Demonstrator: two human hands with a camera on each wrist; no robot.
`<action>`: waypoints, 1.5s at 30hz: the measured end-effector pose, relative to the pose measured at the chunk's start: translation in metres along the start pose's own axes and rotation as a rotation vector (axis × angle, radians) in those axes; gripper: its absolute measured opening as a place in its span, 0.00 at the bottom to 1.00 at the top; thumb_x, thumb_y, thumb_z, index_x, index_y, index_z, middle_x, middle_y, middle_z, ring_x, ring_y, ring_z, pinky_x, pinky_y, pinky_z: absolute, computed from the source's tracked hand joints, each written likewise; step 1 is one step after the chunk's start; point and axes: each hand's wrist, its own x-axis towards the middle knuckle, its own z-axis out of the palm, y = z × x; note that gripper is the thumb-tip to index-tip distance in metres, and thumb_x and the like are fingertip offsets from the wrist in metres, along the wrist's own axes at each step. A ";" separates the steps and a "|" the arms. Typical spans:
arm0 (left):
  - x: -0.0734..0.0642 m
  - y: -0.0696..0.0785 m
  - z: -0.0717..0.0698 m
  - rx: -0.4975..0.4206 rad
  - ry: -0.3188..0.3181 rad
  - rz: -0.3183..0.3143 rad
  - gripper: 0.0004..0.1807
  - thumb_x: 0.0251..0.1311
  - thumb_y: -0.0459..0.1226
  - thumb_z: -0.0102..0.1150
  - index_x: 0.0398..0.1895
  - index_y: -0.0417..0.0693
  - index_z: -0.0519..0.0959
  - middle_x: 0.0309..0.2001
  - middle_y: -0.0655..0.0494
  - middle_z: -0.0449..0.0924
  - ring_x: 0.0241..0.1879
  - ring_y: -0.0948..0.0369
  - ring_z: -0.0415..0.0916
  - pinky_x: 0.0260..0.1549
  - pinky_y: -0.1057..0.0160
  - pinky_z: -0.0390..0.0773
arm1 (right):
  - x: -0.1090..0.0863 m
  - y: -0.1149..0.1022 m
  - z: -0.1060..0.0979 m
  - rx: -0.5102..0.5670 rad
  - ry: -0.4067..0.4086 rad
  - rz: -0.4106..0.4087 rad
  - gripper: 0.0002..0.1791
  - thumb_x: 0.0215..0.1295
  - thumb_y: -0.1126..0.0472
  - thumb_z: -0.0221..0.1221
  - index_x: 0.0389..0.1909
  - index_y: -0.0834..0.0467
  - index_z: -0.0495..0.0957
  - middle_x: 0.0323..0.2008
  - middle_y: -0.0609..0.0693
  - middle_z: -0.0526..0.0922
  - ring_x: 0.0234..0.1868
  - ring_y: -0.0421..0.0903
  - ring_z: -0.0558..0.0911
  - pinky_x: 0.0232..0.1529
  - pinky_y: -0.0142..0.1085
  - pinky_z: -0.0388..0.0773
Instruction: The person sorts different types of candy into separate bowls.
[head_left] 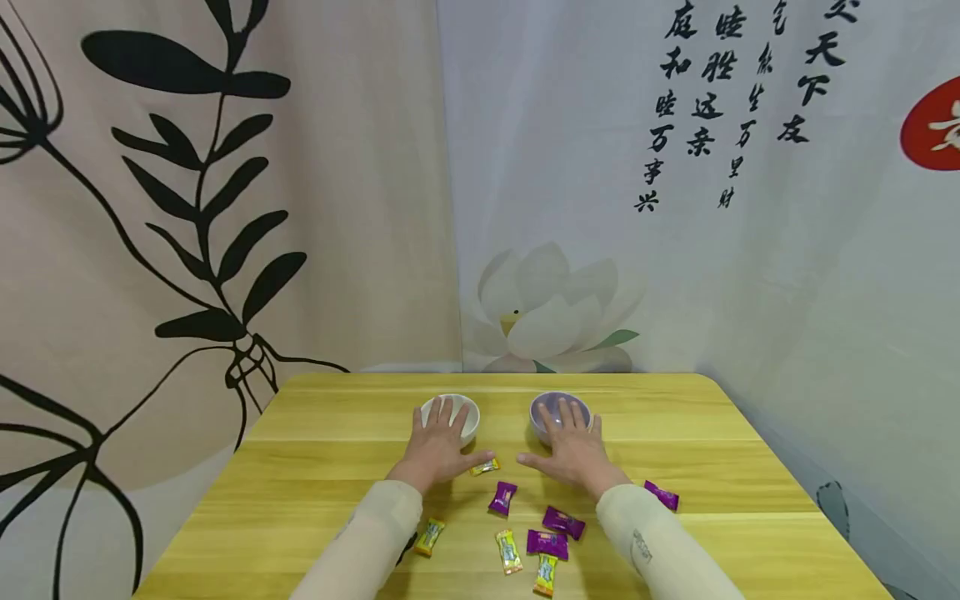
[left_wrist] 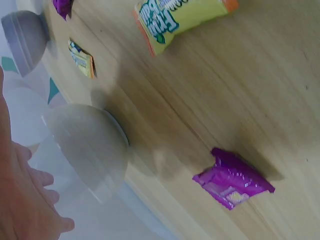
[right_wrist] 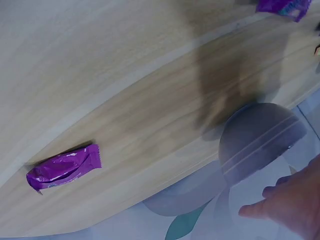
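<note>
My left hand [head_left: 437,446] is held with its fingers spread straight over the near side of a white bowl [head_left: 471,421]. In the left wrist view, that hand [left_wrist: 30,195] appears above the bowl [left_wrist: 95,150], apart from it. My right hand [head_left: 573,448] spreads its fingers over a greyish-purple bowl [head_left: 542,400]. The right wrist view has this hand [right_wrist: 290,205] beside the rim of the purple bowl [right_wrist: 260,140], seemingly without contact. Neither hand holds anything. A yellow-wrapped candy [head_left: 484,467] lies by the left thumb.
Several purple-wrapped candies [head_left: 547,544] and yellow-wrapped candies [head_left: 508,552] lie scattered on the wooden table [head_left: 300,467] between the forearms. One purple candy [head_left: 662,495] lies right of the right forearm, one yellow candy [head_left: 430,537] by the left sleeve. A printed curtain [head_left: 375,208] hangs behind.
</note>
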 end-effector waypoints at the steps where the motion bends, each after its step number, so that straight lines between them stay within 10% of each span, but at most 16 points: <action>1: 0.000 -0.001 -0.001 0.005 0.004 -0.001 0.56 0.56 0.74 0.47 0.78 0.48 0.55 0.76 0.38 0.49 0.75 0.41 0.43 0.68 0.33 0.40 | 0.000 0.001 0.000 0.003 0.001 0.001 0.56 0.58 0.23 0.53 0.79 0.51 0.51 0.76 0.66 0.48 0.76 0.65 0.47 0.66 0.71 0.37; 45: -0.006 -0.041 -0.016 -0.080 0.029 -0.065 0.56 0.56 0.72 0.52 0.77 0.43 0.57 0.74 0.37 0.54 0.75 0.41 0.46 0.68 0.34 0.42 | 0.022 0.051 -0.009 0.198 0.001 0.087 0.67 0.49 0.25 0.64 0.76 0.67 0.49 0.73 0.72 0.53 0.71 0.70 0.55 0.67 0.66 0.52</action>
